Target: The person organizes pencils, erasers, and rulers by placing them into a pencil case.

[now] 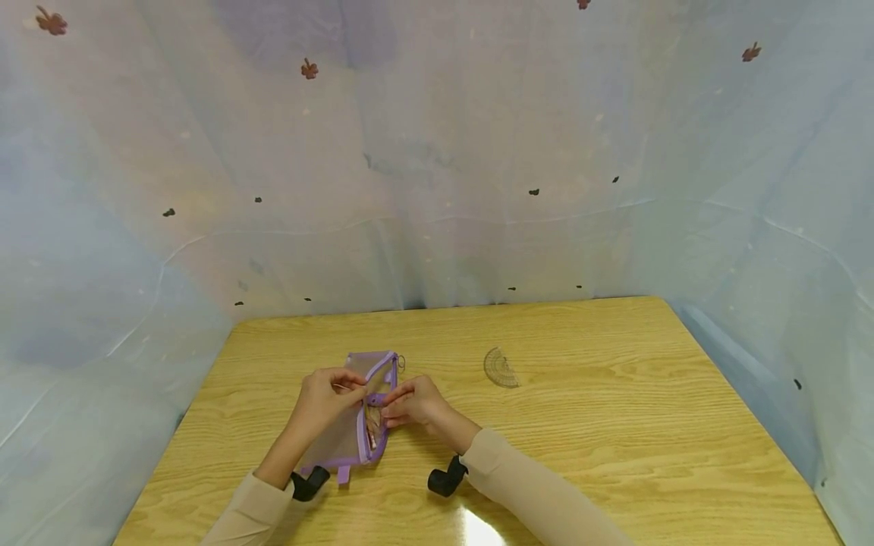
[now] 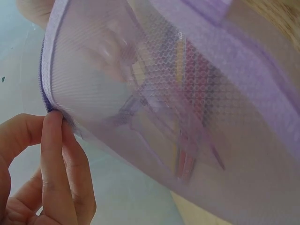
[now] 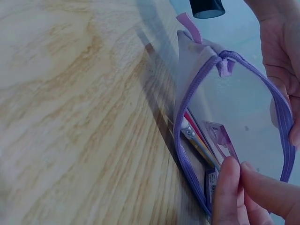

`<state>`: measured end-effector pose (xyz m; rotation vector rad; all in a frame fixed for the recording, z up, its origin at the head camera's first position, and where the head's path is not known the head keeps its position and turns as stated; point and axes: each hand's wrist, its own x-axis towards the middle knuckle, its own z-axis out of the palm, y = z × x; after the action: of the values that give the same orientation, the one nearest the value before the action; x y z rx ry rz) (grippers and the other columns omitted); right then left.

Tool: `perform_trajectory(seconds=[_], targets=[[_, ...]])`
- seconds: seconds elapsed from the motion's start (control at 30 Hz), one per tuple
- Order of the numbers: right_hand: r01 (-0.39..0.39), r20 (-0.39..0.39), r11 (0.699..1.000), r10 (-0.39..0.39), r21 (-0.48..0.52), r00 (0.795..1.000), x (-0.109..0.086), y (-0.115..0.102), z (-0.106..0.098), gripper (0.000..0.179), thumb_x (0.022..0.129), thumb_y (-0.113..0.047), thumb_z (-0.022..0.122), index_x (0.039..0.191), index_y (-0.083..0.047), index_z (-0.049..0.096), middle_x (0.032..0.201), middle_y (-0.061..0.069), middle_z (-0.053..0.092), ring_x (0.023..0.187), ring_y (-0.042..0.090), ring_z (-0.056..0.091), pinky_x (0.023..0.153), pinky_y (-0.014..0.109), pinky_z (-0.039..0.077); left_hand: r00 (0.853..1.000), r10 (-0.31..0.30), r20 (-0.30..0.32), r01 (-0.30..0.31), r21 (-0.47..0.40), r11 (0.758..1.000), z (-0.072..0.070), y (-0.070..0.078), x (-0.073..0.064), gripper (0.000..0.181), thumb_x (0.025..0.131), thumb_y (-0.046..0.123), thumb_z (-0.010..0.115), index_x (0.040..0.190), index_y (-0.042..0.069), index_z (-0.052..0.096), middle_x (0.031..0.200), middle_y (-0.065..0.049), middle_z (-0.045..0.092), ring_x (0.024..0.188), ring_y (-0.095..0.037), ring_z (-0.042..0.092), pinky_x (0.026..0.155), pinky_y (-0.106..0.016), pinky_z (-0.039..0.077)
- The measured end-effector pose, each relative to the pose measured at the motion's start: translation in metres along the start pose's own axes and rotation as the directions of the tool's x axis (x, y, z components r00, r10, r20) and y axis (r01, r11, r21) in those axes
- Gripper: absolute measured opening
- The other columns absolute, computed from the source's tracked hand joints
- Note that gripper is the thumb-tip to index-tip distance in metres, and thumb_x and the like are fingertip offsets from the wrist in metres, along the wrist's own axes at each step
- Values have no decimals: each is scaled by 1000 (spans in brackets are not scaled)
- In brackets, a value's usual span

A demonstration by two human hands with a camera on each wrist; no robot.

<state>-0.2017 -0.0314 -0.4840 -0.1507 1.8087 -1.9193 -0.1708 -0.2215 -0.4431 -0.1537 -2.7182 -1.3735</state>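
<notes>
A see-through mesh pencil case (image 1: 334, 436) with purple trim lies at the table's left, its zip mouth spread wide. My left hand (image 1: 328, 398) pinches the zipped edge of that mouth between thumb and fingers (image 2: 54, 140). Through the opening reaches my right hand (image 1: 416, 406), its thumb and fingertips pinching a clear, purple-tinted plastic set square (image 3: 220, 138). Most of the set square sits inside the case. Beside it in the case are pencils (image 3: 199, 143) and a small item with a barcode label (image 3: 212, 183).
A clear protractor (image 1: 501, 368) lies on the wooden table (image 1: 614, 425), right of the case. A small ring (image 1: 401, 362) hangs at the case's far end. Black wrist mounts (image 1: 447, 478) sit near both cuffs. A patterned curtain (image 1: 437, 152) closes off the back and sides.
</notes>
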Motion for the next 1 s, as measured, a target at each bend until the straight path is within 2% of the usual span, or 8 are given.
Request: perform_trajectory(seconds=[0.4, 0.63, 1.0], targets=[[11, 8, 1000, -11, 27, 1000, 2, 1, 3, 14, 84, 18, 67, 98, 19, 66, 86, 29, 70, 68, 27, 72, 69, 42, 60, 1000, 8, -11, -8, 21, 1000, 0, -1, 0, 8, 86, 6, 76, 93, 3, 77, 78, 0, 70, 69, -14, 66, 61, -26, 54], [14, 17, 999, -15, 40, 1000, 1, 0, 4, 16, 84, 18, 67, 100, 19, 66, 87, 29, 70, 67, 25, 71, 69, 41, 60, 999, 33, -11, -32, 20, 999, -1, -2, 0, 7, 85, 8, 76, 91, 5, 77, 77, 1, 70, 67, -14, 66, 60, -26, 55], [6, 8, 999, -6, 51, 1000, 0, 0, 8, 16, 85, 18, 67, 101, 20, 66, 89, 29, 70, 73, 30, 73, 71, 42, 59, 1000, -3, 5, 3, 16, 1000, 1, -2, 1, 9, 87, 10, 78, 93, 3, 77, 80, 0, 71, 69, -14, 66, 62, -26, 54]])
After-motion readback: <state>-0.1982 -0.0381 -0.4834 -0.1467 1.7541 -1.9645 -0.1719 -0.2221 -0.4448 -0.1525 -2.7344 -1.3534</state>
